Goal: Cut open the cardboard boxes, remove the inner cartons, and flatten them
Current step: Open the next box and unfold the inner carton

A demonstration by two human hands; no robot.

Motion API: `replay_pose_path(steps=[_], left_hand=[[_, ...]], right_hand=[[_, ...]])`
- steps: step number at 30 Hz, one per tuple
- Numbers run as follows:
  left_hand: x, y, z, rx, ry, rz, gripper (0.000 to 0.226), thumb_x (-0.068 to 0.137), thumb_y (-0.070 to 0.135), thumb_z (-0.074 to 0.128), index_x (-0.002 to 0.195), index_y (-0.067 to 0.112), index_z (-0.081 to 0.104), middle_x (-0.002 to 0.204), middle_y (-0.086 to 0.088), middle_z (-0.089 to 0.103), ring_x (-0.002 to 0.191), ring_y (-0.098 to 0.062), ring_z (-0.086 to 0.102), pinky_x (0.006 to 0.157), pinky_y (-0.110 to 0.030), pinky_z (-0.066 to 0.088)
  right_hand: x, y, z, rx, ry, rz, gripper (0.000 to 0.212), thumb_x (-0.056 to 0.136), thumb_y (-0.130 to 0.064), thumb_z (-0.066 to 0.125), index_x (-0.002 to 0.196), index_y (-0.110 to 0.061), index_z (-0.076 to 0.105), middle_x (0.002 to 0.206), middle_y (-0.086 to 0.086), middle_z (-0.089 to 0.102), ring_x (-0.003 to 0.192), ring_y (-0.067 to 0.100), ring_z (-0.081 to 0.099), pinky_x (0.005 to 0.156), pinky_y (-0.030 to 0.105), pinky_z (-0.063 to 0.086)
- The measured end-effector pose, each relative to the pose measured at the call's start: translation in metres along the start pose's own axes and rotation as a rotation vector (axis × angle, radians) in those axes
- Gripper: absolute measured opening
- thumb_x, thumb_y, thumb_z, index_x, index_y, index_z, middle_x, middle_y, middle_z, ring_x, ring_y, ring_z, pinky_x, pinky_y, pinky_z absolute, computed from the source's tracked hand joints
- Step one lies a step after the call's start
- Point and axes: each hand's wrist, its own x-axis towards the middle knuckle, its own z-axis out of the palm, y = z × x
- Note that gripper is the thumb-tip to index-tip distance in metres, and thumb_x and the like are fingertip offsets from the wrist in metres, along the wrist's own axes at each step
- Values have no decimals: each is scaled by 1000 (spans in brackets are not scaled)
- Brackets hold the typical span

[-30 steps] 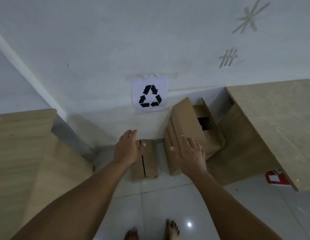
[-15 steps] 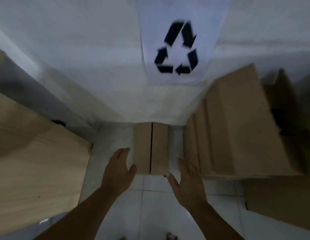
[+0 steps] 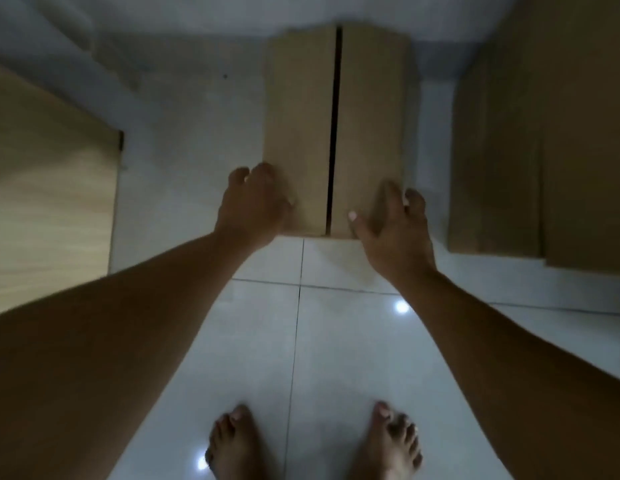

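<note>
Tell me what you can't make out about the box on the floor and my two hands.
- Small cardboard box, head view: contents hidden behind the narrow dark slit; far end blurred.
- Left hand: fingers curl over the box's left edge, tips hidden.
- Right hand: firm grip or mere touch unclear, motion blur.

Two hands [image 3: 253, 206], one closed box [image 3: 336, 129]
</note>
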Motion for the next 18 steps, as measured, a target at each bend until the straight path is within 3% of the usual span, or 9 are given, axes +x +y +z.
replay_pose_path(steps=[3, 5, 9, 15, 18], left_hand=[[18, -15, 29, -113, 2, 29, 76, 88, 50, 62, 151, 35, 22, 147, -8, 44, 121, -28, 54, 101, -41, 49], [21, -18, 39, -179, -23, 23, 84, 93, 47, 61, 156, 34, 7, 154, -5, 40, 129, -30, 51, 101, -34, 44], [12, -12, 35, -310, -21, -56, 98, 93, 41, 65, 158, 28, -7, 158, -5, 35, 135, -30, 47, 104, -39, 44], [-23, 8, -21, -282, 21, -23, 68, 91, 45, 66, 146, 20, 35, 140, -4, 54, 126, -32, 53, 98, -36, 45], [-53, 25, -66, -334, 32, -29, 65, 89, 46, 67, 143, 24, 38, 134, -2, 58, 120, -32, 57, 94, -36, 47]], right_hand=[[11, 9, 25, 142, 4, 19, 89, 91, -65, 55, 158, -37, 3, 162, 12, 15, 140, 40, 36, 104, 47, 44], [12, 12, 32, 219, 32, 10, 93, 90, -61, 60, 158, -37, 1, 161, 10, 21, 140, 36, 38, 103, 42, 44], [6, 7, 25, 289, 45, 41, 97, 88, -58, 65, 159, -36, 3, 161, 4, 25, 142, 31, 37, 100, 33, 38], [-34, -31, -31, 344, 44, 75, 101, 86, -56, 68, 158, -37, 0, 160, 0, 24, 142, 30, 36, 104, 38, 40], [-63, -57, -71, 394, 32, 71, 101, 85, -58, 69, 158, -40, 0, 163, -5, 21, 144, 28, 33, 100, 29, 32]])
